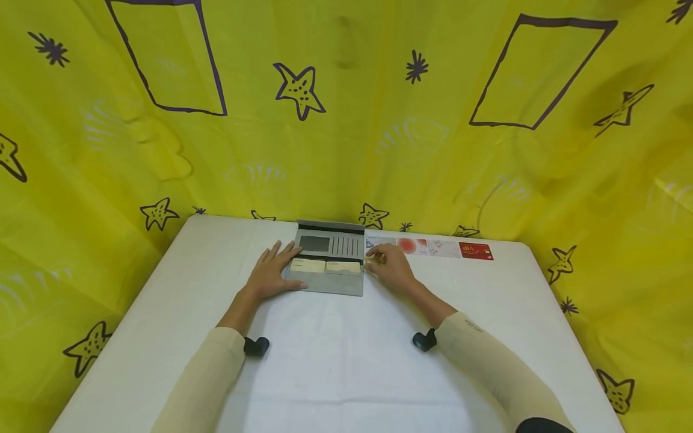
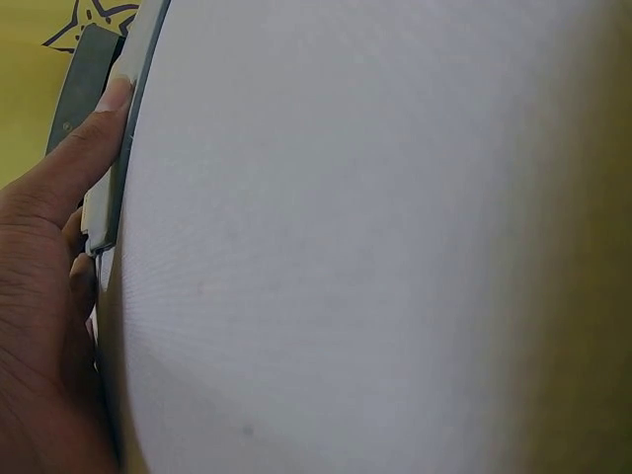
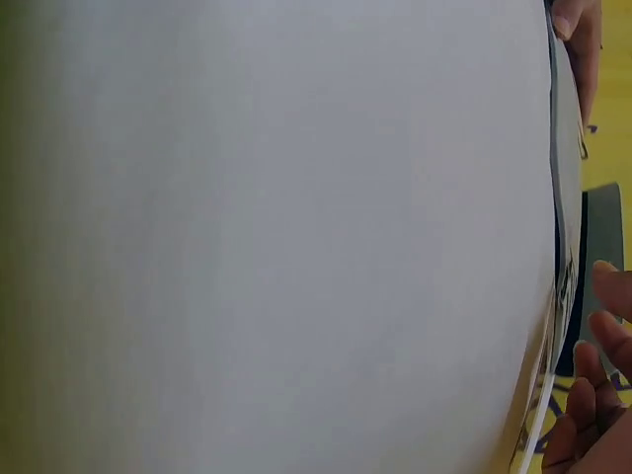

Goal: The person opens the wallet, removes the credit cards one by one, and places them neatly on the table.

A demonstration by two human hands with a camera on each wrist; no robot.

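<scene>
A grey card wallet [image 1: 335, 284] lies unfolded at the back of the table, with several slots, a dark window pocket [image 1: 314, 243] and cream cards [image 1: 307, 265] tucked along its fold. My left hand [image 1: 271, 273] rests on its left side, fingers spread over the edge and thumb along the lower flap; the thumb [image 2: 74, 158] on the wallet shows in the left wrist view. At the wallet's right edge, my right hand [image 1: 394, 269] pinches a small yellowish card [image 1: 371, 260], mostly hidden by the fingers. The right wrist view shows these fingertips [image 3: 583, 360] beside the wallet.
Right of the wallet, several cards lie in a row along the back, among them a red VIP card [image 1: 476, 251] and a white one with a red disc [image 1: 412, 246]. A yellow patterned curtain [image 1: 346, 138] hangs behind the white table [image 1: 346, 361].
</scene>
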